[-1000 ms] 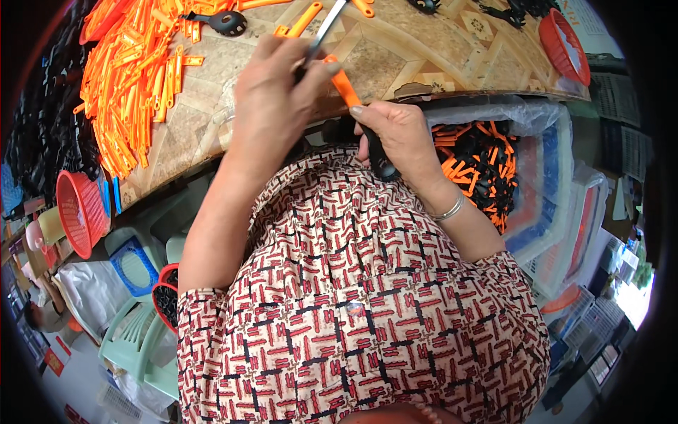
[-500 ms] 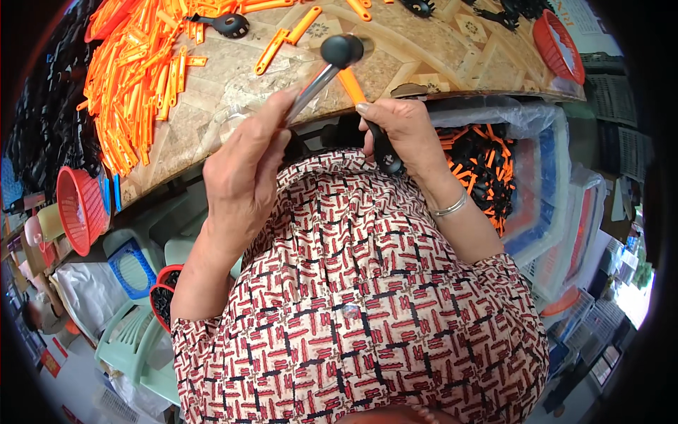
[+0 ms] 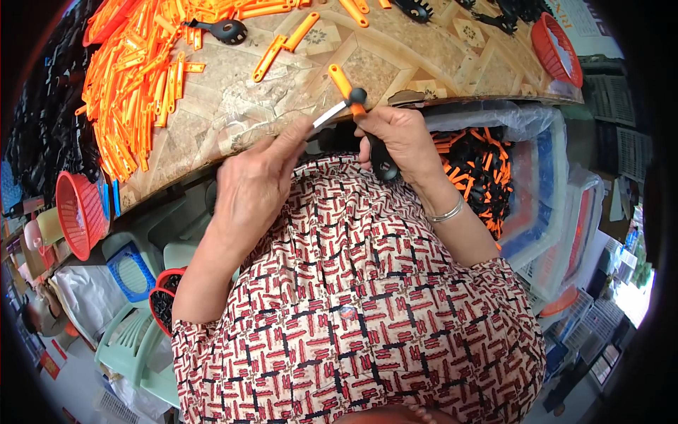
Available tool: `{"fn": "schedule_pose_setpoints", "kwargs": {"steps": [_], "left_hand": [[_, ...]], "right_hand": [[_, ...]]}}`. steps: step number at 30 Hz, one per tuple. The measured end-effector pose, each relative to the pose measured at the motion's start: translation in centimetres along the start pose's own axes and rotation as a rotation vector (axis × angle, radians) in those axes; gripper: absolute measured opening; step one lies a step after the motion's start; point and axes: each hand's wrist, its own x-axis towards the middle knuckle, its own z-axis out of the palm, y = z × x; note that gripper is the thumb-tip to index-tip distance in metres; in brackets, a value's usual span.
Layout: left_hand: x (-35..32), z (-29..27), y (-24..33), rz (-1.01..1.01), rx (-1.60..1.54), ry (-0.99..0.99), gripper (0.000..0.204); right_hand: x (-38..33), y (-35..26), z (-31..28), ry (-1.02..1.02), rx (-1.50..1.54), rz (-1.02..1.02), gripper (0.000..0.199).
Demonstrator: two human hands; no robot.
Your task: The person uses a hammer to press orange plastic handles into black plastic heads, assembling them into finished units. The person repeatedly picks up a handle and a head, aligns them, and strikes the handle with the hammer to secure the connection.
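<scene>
My left hand (image 3: 254, 177) is closed around the handle of a small hammer (image 3: 330, 114). Its dark round head rests on or just over the orange handle of a kitchen spoon (image 3: 342, 79). That handle lies across the table's near edge, pointing away from me. Closed on the spoon near its neck, my right hand (image 3: 399, 134) keeps the black bowl (image 3: 384, 166) hanging below the edge, toward my lap. The bowl's finer shape is hard to make out. Two loose orange handles (image 3: 286, 48) lie beyond the hammer on the patterned table (image 3: 233, 99).
A big heap of orange handles (image 3: 134, 92) covers the table's left. Black utensil heads (image 3: 413, 10) lie at the far side. Red baskets (image 3: 79, 215) flank the table. By my right forearm stands a plastic-lined crate (image 3: 547, 169) with black and orange utensils (image 3: 480, 173).
The hammer in my left hand has come down from above onto or close to the orange handle. My right hand keeps its hold on the spoon, nearly still.
</scene>
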Motion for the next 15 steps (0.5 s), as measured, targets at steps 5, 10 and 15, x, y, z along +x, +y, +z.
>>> {"fn": "schedule_pose_setpoints", "kwargs": {"steps": [5, 10, 15], "left_hand": [[0.5, -0.2, -0.8, -0.017, -0.344, 0.11, 0.035], [2.7, -3.2, -3.0, -0.154, -0.228, 0.357, 0.037], [7.3, -3.2, -5.0, -0.119, -0.134, 0.333, 0.031]], "right_hand": [[-0.2, 0.0, -1.2, 0.0, -0.087, -0.011, 0.024], [-2.6, -2.3, -10.2, -0.066, -0.464, -0.024, 0.027], [-6.8, -6.1, -19.0, 0.216, -1.338, 0.15, 0.026]]}}
